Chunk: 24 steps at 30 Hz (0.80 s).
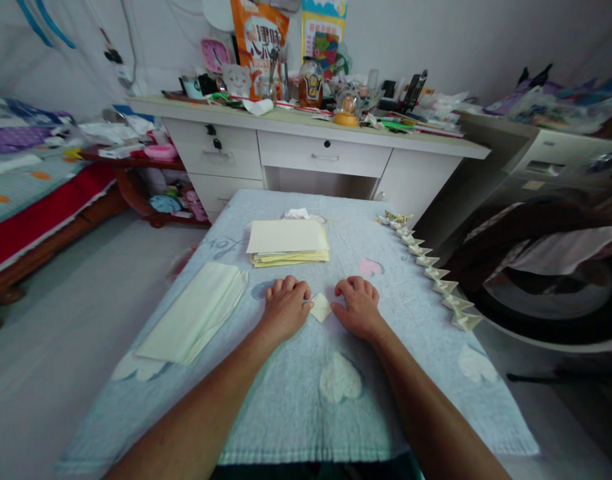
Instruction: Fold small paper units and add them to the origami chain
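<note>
A small folded square of cream paper lies on the cloth like a diamond, between my two hands. My left hand rests palm down on its left side, fingers loosely bent and apart, the thumb at the paper's left corner. On the other side my right hand also lies palm down with its fingers apart, its thumb tip at or just beside the right corner. Neither hand is wrapped round anything. Beyond them sits a stack of cream and yellow paper sheets. Folded pale sheets lie to the left.
A row of folded paper pieces runs along the right side of the cloth-covered table. Behind stands a white cabinet crowded with jars, bags and small items. At right is a washing machine; a bed is at left.
</note>
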Available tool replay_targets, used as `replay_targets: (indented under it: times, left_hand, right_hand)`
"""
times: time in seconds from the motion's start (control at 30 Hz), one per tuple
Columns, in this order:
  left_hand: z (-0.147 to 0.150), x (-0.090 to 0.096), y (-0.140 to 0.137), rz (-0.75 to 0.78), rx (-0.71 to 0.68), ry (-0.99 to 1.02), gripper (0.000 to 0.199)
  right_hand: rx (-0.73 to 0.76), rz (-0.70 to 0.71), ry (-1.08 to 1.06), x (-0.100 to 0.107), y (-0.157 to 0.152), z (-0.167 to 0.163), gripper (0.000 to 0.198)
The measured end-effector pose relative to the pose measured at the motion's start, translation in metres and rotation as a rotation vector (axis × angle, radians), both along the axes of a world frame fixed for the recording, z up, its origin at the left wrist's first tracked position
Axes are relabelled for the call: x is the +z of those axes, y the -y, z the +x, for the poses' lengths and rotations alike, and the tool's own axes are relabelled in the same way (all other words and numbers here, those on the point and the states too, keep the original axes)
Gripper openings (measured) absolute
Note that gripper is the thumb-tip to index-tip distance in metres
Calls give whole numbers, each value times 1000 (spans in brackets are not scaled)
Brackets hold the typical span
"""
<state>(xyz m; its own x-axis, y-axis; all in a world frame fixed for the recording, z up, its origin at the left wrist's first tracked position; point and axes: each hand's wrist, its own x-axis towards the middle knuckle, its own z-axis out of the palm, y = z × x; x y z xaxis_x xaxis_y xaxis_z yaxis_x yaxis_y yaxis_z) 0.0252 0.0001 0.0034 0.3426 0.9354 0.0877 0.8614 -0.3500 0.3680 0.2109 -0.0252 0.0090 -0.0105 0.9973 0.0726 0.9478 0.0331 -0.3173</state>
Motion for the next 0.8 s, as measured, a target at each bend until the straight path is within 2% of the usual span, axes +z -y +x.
replay_targets:
  times: [0.2,0.4,0.53,0.7,0.8]
  left_hand:
    - [-1,-1,1,23,-7,12,11]
    - [-1,-3,0,39,-39,43,10]
    - [-1,-4,-2,35,-64,89,12]
    - [0,0,-4,13,-164,251,14]
    - [0,1,-4,-61,-182,409,23]
  right_hand:
    - [15,4,-19,-1,1,7,27]
    - [90,64,-90,-1,2,7,13]
    - [143,79,-69,1,3,-2,22]
    - [181,79,-107,0,2,-8,15]
    - [197,88,-178,0,1,-8,12]
